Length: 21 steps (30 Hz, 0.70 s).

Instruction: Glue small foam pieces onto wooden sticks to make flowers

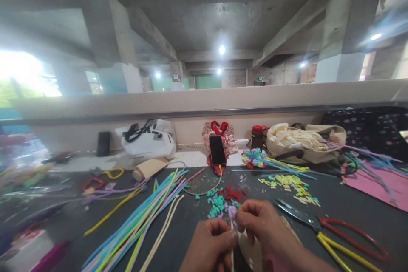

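Note:
My left hand [212,244] is closed in a pinch around a thin cream cord [232,226] that stands upright. At the cord's top sits a small purple knotted piece [232,211], and the fingertips of my right hand [266,225] close on its side. Just beyond my hands lie loose teal pieces [217,204] and red pieces [233,194]. A pair of scissors [314,221] with one red and one yellow handle rests open to the right of my right hand. Something pale under my right hand is partly hidden.
Long coloured cords [143,221] spread across the left of the dark table [188,225]. Behind stand a phone [217,151], a red-lidded bottle [257,138] and a cloth bag [302,144]. Cut yellow-green pieces [288,183] and a flower bunch [254,158] lie at right.

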### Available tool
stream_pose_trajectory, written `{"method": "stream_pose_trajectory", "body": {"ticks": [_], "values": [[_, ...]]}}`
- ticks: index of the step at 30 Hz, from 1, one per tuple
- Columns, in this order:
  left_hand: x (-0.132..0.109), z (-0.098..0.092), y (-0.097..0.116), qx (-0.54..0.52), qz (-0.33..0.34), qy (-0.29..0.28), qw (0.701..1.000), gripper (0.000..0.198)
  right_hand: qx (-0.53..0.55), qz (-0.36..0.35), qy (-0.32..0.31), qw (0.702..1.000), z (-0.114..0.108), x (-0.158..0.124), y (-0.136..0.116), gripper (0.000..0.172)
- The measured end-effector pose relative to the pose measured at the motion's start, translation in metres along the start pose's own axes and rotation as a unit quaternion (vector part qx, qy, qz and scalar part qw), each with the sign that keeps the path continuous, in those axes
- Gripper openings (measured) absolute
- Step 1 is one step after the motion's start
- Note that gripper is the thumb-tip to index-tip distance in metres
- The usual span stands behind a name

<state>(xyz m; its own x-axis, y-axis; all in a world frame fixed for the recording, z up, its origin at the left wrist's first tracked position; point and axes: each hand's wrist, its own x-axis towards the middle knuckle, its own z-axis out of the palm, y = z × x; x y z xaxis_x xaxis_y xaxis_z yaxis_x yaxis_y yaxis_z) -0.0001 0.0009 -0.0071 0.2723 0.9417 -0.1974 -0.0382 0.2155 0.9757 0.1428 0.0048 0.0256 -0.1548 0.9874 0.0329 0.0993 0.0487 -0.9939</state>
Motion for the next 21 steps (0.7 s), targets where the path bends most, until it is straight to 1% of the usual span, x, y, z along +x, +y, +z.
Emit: {"method": "stream_pose_trajectory", "body": {"ticks": [4, 8, 12, 14, 16, 18, 21], "values": [[0.000, -0.001, 0.000, -0.023, 0.003, -0.004, 1.000, 0.037, -0.005, 0.001, 0.001, 1.000, 0.000, -0.001, -0.003, 0.017], [0.003, -0.004, 0.001, -0.070, 0.001, 0.003, 0.998, 0.038, 0.029, -0.021, -0.015, 0.999, -0.003, 0.003, 0.000, 0.026], [0.007, -0.007, 0.005, -0.093, -0.025, -0.023, 0.995, 0.043, 0.053, -0.025, -0.024, 0.998, -0.008, 0.008, 0.007, 0.031], [0.005, -0.007, 0.006, -0.110, -0.024, -0.039, 0.993, 0.041, 0.059, -0.027, -0.030, 0.997, -0.009, 0.009, 0.008, 0.031], [0.002, -0.006, 0.007, -0.138, -0.018, -0.052, 0.989, 0.038, 0.052, -0.026, -0.028, 0.998, -0.007, 0.007, 0.007, 0.029], [-0.002, -0.004, 0.007, -0.170, -0.018, -0.065, 0.983, 0.035, 0.040, -0.024, -0.029, 0.999, -0.004, 0.005, 0.005, 0.022], [-0.003, -0.003, 0.006, -0.191, -0.038, -0.097, 0.976, 0.034, 0.043, -0.011, -0.054, 0.998, 0.000, 0.000, 0.002, 0.011]]}}
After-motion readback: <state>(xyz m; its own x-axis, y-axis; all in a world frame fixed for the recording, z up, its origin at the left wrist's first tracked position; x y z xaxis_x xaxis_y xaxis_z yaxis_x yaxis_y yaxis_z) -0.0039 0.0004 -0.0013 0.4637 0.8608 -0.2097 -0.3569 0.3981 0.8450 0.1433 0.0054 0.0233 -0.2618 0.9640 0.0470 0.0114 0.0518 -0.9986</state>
